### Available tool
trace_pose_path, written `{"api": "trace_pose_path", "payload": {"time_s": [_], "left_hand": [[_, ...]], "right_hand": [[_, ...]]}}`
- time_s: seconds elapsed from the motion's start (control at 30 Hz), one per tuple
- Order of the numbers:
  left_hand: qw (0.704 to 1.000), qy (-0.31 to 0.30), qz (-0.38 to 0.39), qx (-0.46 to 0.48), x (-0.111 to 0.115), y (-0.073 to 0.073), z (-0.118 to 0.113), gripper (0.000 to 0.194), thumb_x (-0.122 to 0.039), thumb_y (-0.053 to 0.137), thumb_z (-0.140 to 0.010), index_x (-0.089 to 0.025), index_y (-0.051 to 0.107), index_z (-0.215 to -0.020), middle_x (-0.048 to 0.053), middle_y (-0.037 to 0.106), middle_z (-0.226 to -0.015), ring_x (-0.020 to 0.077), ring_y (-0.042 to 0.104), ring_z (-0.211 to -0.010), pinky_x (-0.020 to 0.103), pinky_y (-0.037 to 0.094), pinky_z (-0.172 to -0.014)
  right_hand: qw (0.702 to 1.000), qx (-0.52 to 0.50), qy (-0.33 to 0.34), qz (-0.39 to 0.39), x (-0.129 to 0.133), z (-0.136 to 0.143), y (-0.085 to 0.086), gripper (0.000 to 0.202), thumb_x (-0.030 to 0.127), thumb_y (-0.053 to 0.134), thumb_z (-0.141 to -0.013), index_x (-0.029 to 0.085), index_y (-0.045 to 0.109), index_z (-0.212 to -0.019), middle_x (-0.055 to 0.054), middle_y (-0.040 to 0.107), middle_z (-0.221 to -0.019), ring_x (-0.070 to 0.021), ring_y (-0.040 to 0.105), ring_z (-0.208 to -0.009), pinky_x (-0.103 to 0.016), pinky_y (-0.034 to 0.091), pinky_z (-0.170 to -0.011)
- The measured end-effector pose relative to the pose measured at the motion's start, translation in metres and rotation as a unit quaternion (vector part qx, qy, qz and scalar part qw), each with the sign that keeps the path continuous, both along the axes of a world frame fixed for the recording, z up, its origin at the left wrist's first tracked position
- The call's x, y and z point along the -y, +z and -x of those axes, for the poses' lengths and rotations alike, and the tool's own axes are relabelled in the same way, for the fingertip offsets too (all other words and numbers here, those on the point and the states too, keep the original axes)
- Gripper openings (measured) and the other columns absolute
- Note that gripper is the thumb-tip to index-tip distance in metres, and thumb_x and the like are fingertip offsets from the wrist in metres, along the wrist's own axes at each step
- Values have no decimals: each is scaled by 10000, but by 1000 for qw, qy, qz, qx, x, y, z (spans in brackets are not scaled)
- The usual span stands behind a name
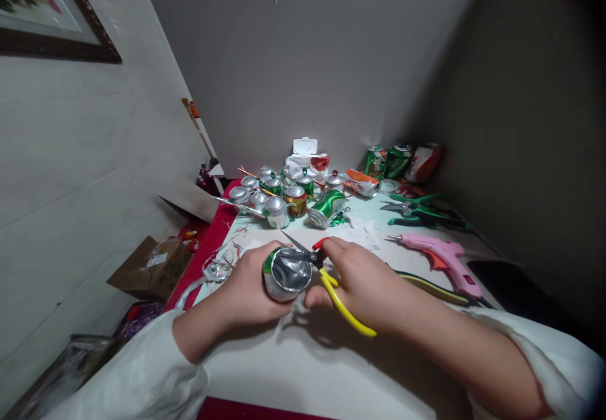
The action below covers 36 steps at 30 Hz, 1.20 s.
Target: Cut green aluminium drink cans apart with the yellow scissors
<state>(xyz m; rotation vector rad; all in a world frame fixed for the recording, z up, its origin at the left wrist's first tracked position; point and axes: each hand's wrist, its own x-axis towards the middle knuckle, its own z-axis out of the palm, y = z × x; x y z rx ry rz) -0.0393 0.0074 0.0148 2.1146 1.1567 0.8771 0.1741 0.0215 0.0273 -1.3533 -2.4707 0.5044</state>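
Observation:
My left hand (250, 284) is wrapped round a cut aluminium can (287, 288), whose open end faces up toward me and shows its silver inside. A green patch shows on the can's left side. My right hand (362, 281) grips scissors (348, 309) with yellow and red handles and dark blades. The blades are spread at the can's rim, one across its opening and the other beyond it. Past my hands lies a green and silver can (327, 209) on its side, beside several small teapot-like can pieces (276, 211).
On the white table, a pink glue gun (442, 257), green-handled cutters (421, 210) and yellow-black pliers (433, 286) lie right. Cans (375, 162) and a wipes pack (307, 166) stand at the back. Silver scraps (220, 267) lie left; a cardboard box (146, 268) is beyond the edge.

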Motion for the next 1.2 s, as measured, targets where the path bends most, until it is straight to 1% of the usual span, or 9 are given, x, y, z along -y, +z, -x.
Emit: {"api": "trace_pose_path", "payload": {"time_s": [0.13, 0.27, 0.43, 0.57, 0.63, 0.73, 0.87, 0.97, 1.2], "left_hand": [[1000, 11, 6, -9, 0, 2, 2, 377, -229, 763, -668, -196, 592, -1002, 22, 692, -923, 182, 658, -803, 275, 509, -697], [1000, -4, 18, 0, 0, 0, 2, 372, -223, 766, -665, -193, 585, -988, 24, 686, -919, 183, 658, -805, 276, 521, -705], [999, 33, -15, 0, 2, -2, 1, 498, -197, 768, -648, -182, 585, -1112, 72, 689, -1092, 234, 656, -1010, 343, 516, -920], [995, 94, -33, -19, 5, 0, 2, 607, -279, 806, -633, -166, 589, -1188, 127, 636, -1267, 301, 591, -1189, 415, 454, -1051], [995, 95, -30, -15, 6, 1, 3, 606, -316, 808, -648, -173, 591, -1195, 115, 654, -1245, 291, 612, -1161, 404, 473, -1030], [997, 75, -30, -17, 6, 2, 1, 511, -314, 789, -680, -199, 605, -1143, 63, 714, -1090, 239, 678, -987, 339, 538, -882], [995, 72, -48, -46, 8, 1, -1, 427, -306, 786, -682, -215, 622, -1066, 25, 731, -965, 202, 684, -842, 296, 533, -744], [994, 74, -52, -57, 9, 1, -2, 421, -308, 787, -684, -226, 624, -1063, 15, 733, -952, 195, 683, -824, 294, 527, -729], [995, 72, -45, -50, 9, 2, -3, 404, -273, 784, -683, -224, 632, -1054, 19, 723, -975, 198, 678, -855, 306, 535, -765]], "right_hand": [[1000, -14, -17, 2, -1, -1, -3, 632, 781, 565, -757, 163, 578, -887, -99, 653, -855, -223, 590, -701, -290, 373, -581], [1000, -9, -20, 3, -3, -1, -5, 633, 774, 578, -753, 155, 610, -880, -108, 670, -833, -224, 596, -689, -289, 373, -578], [1000, -9, -17, -22, -5, -4, -3, 633, 777, 555, -767, 154, 630, -853, -100, 672, -786, -215, 591, -665, -286, 367, -575], [999, -9, -30, -33, -6, -6, -2, 637, 782, 551, -766, 153, 635, -827, -89, 663, -743, -206, 580, -636, -285, 354, -559], [999, -12, -31, -27, -6, -6, -2, 643, 782, 536, -777, 152, 640, -859, -97, 676, -784, -218, 599, -667, -291, 366, -574], [1000, 2, -19, -21, -5, -4, 0, 677, 796, 495, -791, 153, 629, -952, -117, 682, -892, -259, 627, -754, -314, 396, -616], [999, 27, 12, -20, -1, -2, 4, 749, 831, 486, -758, 129, 592, -997, -155, 639, -980, -283, 614, -806, -346, 430, -661], [999, 27, 10, -23, 0, -2, 5, 748, 840, 503, -738, 132, 592, -966, -154, 633, -962, -283, 612, -809, -343, 432, -663], [999, -20, 2, -29, -2, -6, -3, 641, 785, 529, -780, 158, 632, -865, -89, 652, -783, -209, 579, -661, -284, 358, -568]]}}
